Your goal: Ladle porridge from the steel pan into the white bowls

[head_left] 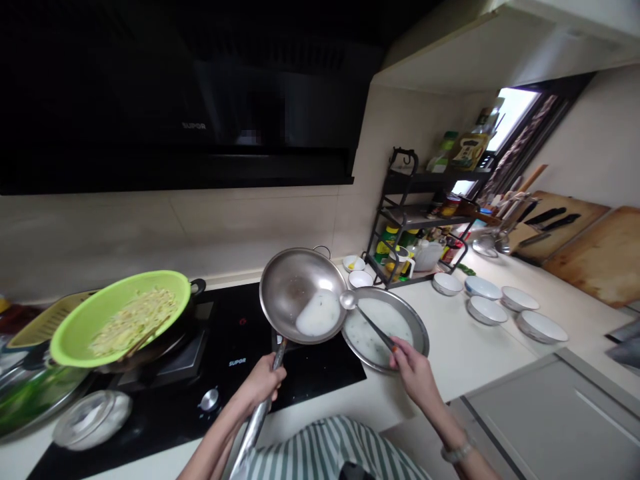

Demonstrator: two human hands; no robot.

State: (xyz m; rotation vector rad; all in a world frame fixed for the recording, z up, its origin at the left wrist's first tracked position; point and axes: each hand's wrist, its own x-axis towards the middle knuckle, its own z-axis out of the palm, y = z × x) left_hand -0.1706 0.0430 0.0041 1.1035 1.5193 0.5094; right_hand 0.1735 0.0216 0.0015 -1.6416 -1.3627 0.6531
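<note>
Judging the work partly done, with milky liquid [383, 323] in the basin [427, 340] right of the wok [283, 287] and a smaller pool [317, 319] left inside, I wrap my left hand [264, 380] around the wok's near-side handle [256, 421], while my right hand [413, 368] pinches the ladle [349, 300] by the wok's right rim.
</note>
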